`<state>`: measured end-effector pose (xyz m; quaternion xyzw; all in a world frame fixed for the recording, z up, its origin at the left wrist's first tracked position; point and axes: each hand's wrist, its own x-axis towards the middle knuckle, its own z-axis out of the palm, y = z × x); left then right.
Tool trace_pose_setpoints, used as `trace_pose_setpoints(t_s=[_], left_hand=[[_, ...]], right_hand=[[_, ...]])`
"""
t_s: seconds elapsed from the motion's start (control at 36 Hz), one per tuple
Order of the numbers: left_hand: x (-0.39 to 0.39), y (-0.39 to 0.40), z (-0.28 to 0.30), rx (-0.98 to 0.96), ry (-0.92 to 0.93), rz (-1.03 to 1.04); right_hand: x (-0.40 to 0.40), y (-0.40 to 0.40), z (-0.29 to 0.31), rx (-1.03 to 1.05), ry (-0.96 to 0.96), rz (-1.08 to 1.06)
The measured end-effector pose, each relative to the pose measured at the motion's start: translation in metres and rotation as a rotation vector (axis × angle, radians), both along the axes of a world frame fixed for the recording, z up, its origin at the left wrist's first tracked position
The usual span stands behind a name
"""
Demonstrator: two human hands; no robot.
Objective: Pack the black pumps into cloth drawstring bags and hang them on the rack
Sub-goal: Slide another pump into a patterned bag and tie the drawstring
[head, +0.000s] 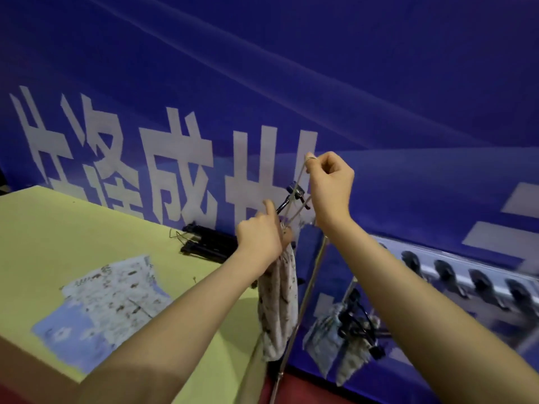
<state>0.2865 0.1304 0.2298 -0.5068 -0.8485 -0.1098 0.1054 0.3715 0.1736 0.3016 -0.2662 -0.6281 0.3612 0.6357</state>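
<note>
A patterned cloth drawstring bag [279,301] hangs in the air beside the table's right edge. My left hand [259,234] grips its gathered neck. My right hand [329,185] is raised above it and pinches the pale drawstring [297,188], which runs taut down to the neck. What the bag holds is hidden. Two filled patterned bags [329,339] hang low on the metal rack [455,272] at the right, beside a black clip. Flat spare bags [110,301] lie on the yellow-green table [43,234].
A folded black tripod [210,242] lies at the table's far edge. A thin metal pole [303,304] slants down just right of the held bag. The rack's row of dark hooks runs to the right. A blue banner with white characters fills the background.
</note>
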Motion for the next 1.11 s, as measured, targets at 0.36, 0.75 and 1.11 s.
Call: trace_pose_setpoints(t_s=[0.36,0.75,1.11], left_hand=[[0.120,0.005,-0.110,-0.348,-0.334,-0.159],[0.169,0.051,-0.132,-0.366,-0.668,-0.602],[0.219,0.096,-0.143,-0.255,-0.893,-0.658]], right_hand=[[0.124,0.014,-0.120,-0.232,-0.318,0.037],[0.206,0.037,-0.185,-0.402,-0.568,-0.081],[0.271,0.063,-0.211,-0.529,-0.632,-0.252]])
